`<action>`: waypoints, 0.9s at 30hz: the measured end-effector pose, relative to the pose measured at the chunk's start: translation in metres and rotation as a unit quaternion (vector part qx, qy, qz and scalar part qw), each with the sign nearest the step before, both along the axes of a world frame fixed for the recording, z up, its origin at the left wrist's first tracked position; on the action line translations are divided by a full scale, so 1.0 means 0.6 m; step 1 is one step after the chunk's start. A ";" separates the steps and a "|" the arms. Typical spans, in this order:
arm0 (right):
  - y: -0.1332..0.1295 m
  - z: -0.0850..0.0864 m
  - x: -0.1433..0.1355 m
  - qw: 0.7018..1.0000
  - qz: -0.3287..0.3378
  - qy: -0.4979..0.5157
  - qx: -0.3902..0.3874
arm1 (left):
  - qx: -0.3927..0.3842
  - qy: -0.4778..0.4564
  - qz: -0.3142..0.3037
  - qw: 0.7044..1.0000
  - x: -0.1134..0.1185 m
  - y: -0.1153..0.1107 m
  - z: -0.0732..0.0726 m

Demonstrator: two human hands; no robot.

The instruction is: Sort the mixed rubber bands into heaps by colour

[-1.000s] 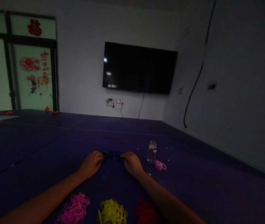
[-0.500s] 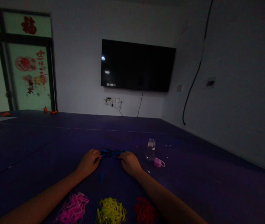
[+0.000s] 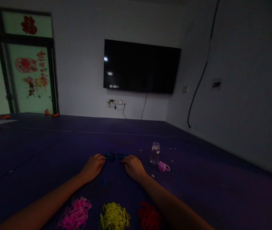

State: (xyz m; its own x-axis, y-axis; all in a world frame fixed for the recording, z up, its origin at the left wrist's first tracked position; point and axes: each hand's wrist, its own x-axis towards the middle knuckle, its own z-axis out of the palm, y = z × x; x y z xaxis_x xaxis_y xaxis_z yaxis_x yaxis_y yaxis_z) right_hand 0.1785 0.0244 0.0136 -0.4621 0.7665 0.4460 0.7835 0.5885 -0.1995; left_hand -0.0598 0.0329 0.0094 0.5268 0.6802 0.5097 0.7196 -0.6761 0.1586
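Between my two hands lies a tangled heap of dark blue and black stretchy bands (image 3: 113, 156) on the purple tabletop. My left hand (image 3: 94, 166) rests at the left end of the heap, its fingers curled together with the tips against the bands. At the other end, my right hand (image 3: 133, 166) is closed in a pinch on the heap's edge. Dim light hides exactly which strands the fingers hold. Below the heap sits a small loose blue bit (image 3: 105, 181).
Nearest me lie a pink band pile (image 3: 76, 213), a yellow pile (image 3: 114, 216) and a red pile (image 3: 149, 216). Right of my right hand, a clear bottle (image 3: 154, 154) stands beside its pink cap (image 3: 163, 166). White scraps lie around them. Orange items (image 3: 55, 115) are far left.
My left hand has shifted slightly right, toward the blue and black bands, and the heap's left part looks more bunched. My right hand has barely moved.
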 end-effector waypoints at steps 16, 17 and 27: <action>0.000 -0.003 0.002 1.000 0.001 0.017 0.003 | -0.205 -0.179 -0.078 0.959 -0.007 -0.022 0.017; 0.001 -0.004 0.002 1.000 0.001 0.018 0.004 | -0.231 -0.186 -0.091 0.951 -0.005 -0.026 0.016; -0.001 -0.004 -0.001 1.000 -0.003 0.012 0.011 | -0.187 -0.298 0.012 0.936 -0.003 -0.016 0.011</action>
State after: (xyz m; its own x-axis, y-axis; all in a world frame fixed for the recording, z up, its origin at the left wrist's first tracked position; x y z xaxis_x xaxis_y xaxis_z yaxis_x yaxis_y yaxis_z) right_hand 0.1780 0.0239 0.0115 -0.4471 0.7588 0.4736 0.7818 0.5887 -0.2053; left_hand -0.0614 0.0233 0.0157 0.2064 0.8778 0.4323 0.4426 -0.4778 0.7588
